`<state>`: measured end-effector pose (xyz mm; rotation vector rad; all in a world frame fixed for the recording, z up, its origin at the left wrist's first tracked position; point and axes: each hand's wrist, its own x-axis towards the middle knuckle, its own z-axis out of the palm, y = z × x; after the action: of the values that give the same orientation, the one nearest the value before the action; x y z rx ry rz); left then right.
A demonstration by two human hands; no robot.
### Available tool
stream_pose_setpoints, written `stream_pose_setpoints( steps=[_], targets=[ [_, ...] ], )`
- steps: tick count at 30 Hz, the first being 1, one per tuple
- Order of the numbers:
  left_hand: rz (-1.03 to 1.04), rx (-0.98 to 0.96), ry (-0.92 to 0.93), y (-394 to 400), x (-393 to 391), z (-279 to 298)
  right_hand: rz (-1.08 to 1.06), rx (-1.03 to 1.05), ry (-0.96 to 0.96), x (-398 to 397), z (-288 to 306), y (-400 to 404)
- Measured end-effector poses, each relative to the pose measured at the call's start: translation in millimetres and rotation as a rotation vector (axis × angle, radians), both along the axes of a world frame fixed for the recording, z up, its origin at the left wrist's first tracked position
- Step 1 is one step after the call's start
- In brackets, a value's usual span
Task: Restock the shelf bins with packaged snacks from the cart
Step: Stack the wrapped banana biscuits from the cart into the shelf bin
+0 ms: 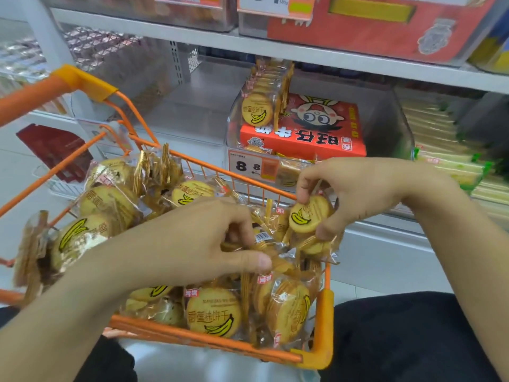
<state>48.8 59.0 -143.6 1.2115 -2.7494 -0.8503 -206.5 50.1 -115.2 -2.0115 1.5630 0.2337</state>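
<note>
White metal shelving [275, 52], pale glossy floor [385, 260], even indoor light

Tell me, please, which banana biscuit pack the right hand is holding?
The right hand pinches the pack lifted above the cart's far right corner; the others lie loose.
</note>
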Motion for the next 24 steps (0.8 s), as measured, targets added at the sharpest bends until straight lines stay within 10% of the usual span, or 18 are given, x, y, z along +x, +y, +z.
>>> stream_pose_setpoints(
  steps=[16,24],
  targets=[
    [0.290,0.152,0.446,4.3,-8.2,-4.8,0.022,-0.080,0.140,8.7,12.4,11.4],
    [0.627,0.766,1.021,-8.2,-25.2,7.2,0.058,-0.211,-0.820,-24.3,16.4,4.5]
  ],
)
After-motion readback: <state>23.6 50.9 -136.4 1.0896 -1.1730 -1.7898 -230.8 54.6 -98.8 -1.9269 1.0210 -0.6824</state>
